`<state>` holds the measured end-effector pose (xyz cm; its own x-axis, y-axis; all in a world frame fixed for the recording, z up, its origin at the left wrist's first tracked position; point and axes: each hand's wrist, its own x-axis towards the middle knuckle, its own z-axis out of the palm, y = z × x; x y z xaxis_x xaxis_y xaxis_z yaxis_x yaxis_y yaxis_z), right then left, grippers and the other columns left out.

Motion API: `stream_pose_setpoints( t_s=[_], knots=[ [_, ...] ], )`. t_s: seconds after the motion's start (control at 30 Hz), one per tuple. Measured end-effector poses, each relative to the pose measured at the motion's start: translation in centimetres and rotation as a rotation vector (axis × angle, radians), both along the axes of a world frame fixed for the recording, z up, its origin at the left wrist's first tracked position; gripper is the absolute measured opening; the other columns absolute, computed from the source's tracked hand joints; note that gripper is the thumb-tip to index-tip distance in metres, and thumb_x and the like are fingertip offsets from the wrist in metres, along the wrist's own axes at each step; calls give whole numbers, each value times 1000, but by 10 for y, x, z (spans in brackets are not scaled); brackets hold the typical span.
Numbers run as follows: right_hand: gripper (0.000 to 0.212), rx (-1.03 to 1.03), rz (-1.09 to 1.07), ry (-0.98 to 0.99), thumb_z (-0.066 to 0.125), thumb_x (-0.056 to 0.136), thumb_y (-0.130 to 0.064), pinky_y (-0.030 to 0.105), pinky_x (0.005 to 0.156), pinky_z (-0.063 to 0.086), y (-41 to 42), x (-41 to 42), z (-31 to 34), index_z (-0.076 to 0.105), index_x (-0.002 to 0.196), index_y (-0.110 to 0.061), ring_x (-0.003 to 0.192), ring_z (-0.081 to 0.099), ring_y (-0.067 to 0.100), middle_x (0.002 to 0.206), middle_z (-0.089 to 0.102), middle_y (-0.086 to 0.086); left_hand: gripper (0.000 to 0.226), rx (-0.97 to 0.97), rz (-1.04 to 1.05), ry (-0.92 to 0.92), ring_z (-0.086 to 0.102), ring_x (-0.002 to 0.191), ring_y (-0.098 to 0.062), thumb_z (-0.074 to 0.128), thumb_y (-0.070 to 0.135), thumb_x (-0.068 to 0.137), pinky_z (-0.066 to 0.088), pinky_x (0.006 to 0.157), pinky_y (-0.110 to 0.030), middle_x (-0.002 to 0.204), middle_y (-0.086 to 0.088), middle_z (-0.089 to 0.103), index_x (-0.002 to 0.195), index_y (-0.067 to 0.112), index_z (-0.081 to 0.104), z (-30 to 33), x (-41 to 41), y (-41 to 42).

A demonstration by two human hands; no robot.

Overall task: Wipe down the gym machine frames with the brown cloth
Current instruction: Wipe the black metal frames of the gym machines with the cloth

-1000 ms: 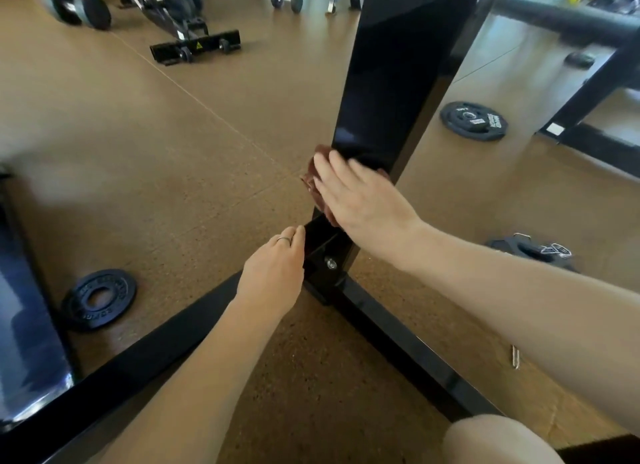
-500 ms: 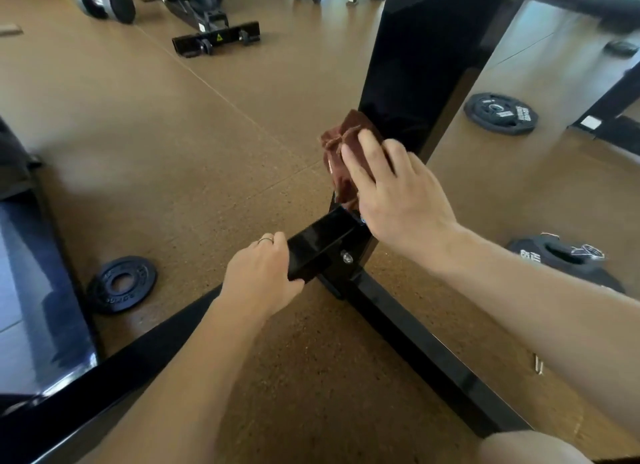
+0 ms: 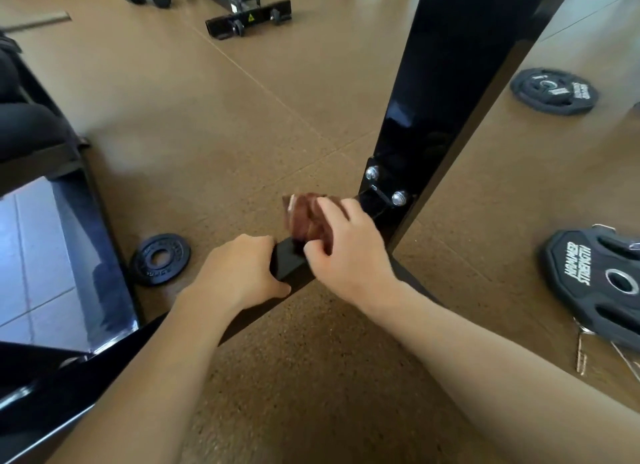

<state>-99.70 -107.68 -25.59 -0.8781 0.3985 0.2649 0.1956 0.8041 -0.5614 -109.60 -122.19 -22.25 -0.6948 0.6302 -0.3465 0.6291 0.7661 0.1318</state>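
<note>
At the centre of the frame the right hand [image 3: 349, 252] grips the bunched brown cloth [image 3: 304, 219] against the low black bar [image 3: 289, 264], just left of the bolted foot of the upright post [image 3: 446, 93]. The left hand [image 3: 239, 271] curls around the same bar, just beside the cloth. Weight plates [image 3: 160, 259] lie on the floor [image 3: 214, 124] at left and right.

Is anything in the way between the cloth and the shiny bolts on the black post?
Nothing visible is. The right hand holds the cloth on the low bar, and only bare black frame lies between it and the bolts. The left hand grips the bar on the other side, away from that path.
</note>
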Motion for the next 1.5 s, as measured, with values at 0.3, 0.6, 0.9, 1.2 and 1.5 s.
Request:
stream_pose_setpoints(
  t_s=[0.3,0.6,0.9,1.2,1.5],
  knots=[
    [50,281,179,0,50,101,-53,27,81,54,12,-7,-7,54,137,-18,109,57,20,132,49,6,68,9,94,-154,63,93,-11,79,63,66,58,84,-39,107,10,62,120,33,51,1,-3,-30],
    [43,286,-55,4,42,105,-34,40,107,45,31,-14,-20,61,138,-13,129,48,28,140,56,11,58,-125,39,-29,63,90,-11,76,60,75,58,80,-36,101,9,64,122,31,58,10,0,-27],
    [37,177,239,105,41,106,-37,35,94,46,-49,-14,-17,64,127,-19,113,49,21,128,58,4,38,5,103,-64,65,73,-9,78,60,68,59,74,-37,79,11,67,88,34,60,8,-1,-34],
    [37,269,-40,77,47,107,-32,38,101,48,56,-8,-25,62,134,-12,118,53,25,131,58,9,118,145,209,-267,49,128,-21,78,74,62,47,102,-42,149,0,43,153,38,12,5,-1,-32],
    [35,197,285,88,44,105,-33,38,98,45,-59,-3,-15,60,133,-18,117,49,24,133,55,6,55,-34,164,-352,63,98,-14,87,43,65,53,95,-41,107,9,68,112,35,61,5,-6,-44]
  ],
)
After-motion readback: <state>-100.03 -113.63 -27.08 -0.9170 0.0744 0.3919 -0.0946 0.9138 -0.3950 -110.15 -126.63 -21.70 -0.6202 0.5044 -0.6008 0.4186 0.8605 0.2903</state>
